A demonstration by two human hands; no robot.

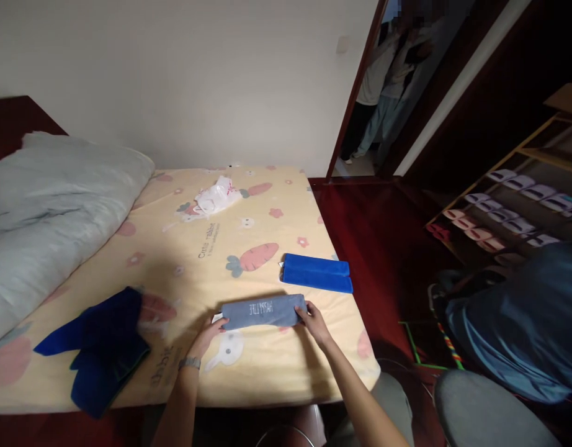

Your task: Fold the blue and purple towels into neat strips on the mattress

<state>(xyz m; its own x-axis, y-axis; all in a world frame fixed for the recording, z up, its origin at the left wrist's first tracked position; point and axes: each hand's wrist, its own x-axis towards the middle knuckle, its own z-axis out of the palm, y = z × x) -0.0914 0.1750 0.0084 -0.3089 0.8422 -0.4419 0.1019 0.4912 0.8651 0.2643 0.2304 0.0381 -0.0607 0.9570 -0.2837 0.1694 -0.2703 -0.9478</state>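
Note:
A folded grey-blue towel (262, 312) with pale lettering is stretched sideways between my two hands, just over the bed's front part. My left hand (210, 335) grips its left end beside a white tag, a watch on the wrist. At the other end, my right hand (314, 321) pinches the right edge between thumb and fingers. Behind it a blue towel (317, 273), folded into a long strip, lies at the bed's right edge. Off to the left, a crumpled dark blue towel (104, 347) rests on the yellow printed sheet (206, 273).
A white plastic bag (218, 197) sits toward the wall. A grey quilt (76, 198) covers the left side. On the right are a shoe rack (513, 205), a grey stool (491, 410) and a dark blue draped bundle (523, 316). People (379, 87) stand in the doorway.

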